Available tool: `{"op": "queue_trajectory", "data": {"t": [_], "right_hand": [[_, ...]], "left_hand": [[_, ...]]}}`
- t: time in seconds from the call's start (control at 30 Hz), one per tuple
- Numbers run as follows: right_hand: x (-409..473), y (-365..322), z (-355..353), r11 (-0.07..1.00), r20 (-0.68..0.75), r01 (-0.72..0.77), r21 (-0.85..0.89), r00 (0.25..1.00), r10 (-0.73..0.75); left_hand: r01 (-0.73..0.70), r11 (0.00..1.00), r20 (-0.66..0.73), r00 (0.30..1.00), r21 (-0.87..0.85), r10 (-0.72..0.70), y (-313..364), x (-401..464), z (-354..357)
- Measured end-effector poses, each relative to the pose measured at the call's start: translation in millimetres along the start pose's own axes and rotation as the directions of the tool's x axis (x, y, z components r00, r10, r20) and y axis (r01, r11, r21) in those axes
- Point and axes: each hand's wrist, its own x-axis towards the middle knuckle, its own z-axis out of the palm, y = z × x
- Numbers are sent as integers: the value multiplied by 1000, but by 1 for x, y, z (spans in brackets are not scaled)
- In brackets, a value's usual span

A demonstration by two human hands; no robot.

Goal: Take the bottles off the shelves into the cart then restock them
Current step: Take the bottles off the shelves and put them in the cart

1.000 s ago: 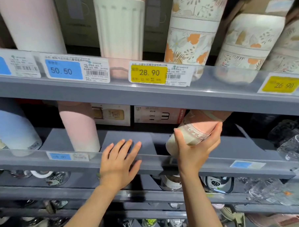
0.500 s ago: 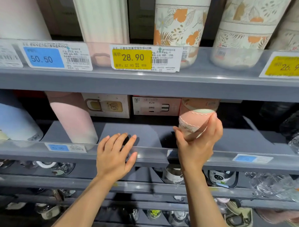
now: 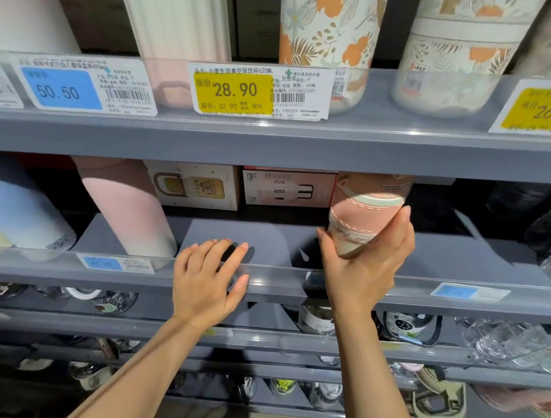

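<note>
Since a second ago the pink bottle [image 3: 363,219] has swung from a steep lean toward upright. Wrapped round its lower end, the right hand [image 3: 365,266] holds it just above the middle shelf [image 3: 423,256], its long axis now near vertical, top tipped slightly left under the upper shelf edge [image 3: 270,142]. Left of it, the left hand [image 3: 209,277] lies flat and relaxed over the shelf's front rail [image 3: 274,280], holding nothing. A taller pink bottle [image 3: 126,208] stands further left.
</note>
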Motion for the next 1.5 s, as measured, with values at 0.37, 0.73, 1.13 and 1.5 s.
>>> {"op": "queue_trajectory", "data": {"t": [0.37,0.73,1.13,1.5], "right_hand": [[1,-2,-1,1000,54,12,-18,999,-11],[-4,2,-4,998,44,48,45,998,-50],[-48,-32,-25,914,9,332,234,939,-344],[-125,-132,49,866,352,158,474,868,-351]], "left_hand": [[-1,1000,-19,1000,6,1,-1,-1,3],[-17,1000,-26,1000,-12,17,-2,-1,3],[72,980,130,990,-184,-49,-2,2,-29],[594,769,-45,784,-235,-619,-112,-28,-110]]}}
